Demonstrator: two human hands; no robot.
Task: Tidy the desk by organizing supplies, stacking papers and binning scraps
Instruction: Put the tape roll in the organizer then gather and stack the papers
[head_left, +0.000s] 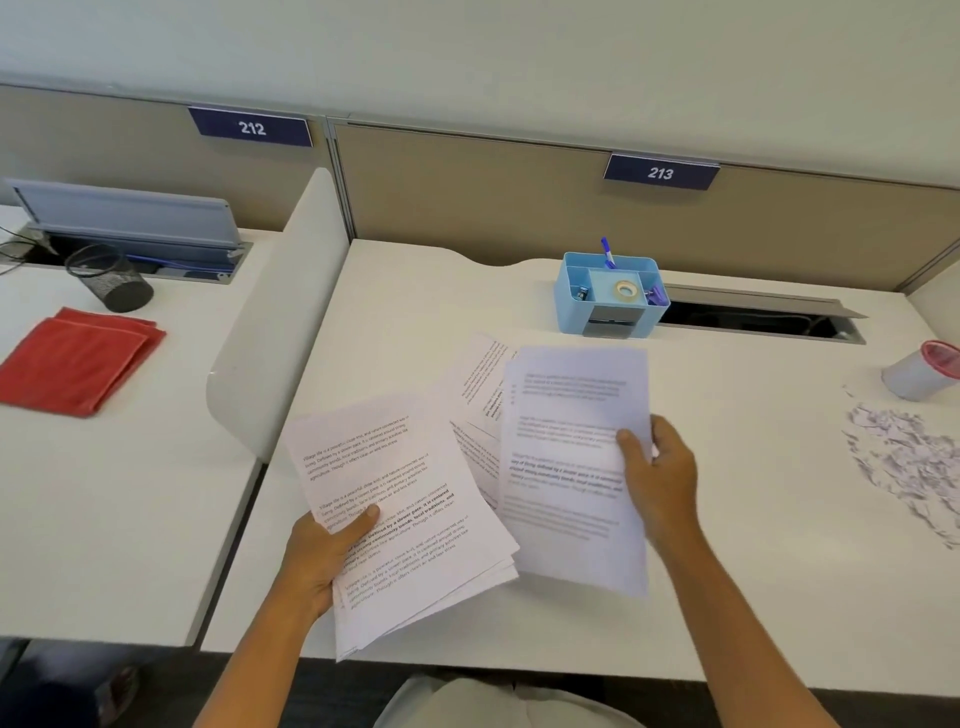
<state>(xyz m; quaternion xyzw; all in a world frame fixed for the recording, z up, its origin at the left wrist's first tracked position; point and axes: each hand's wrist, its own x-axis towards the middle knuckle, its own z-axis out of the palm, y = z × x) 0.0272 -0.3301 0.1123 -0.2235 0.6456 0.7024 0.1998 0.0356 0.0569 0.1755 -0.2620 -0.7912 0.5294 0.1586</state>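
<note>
While our left hand (322, 558) grips a small stack of printed sheets (400, 519) at its lower left edge, our right hand (657, 467) pinches a single sheet (571, 467) (blurred) by its right edge. More papers (480, 395) lie on the desk (727, 545) between them; torn scraps (904, 467) sit far right, near a small bin (922, 370).

White papers (405, 499) with black print, a pale blue organizer (571, 306), red cloth (72, 358), black mesh cup (111, 280), navy signs (661, 172) with white numbers, white scraps (904, 462), grey cup (914, 374) rimmed pink.
</note>
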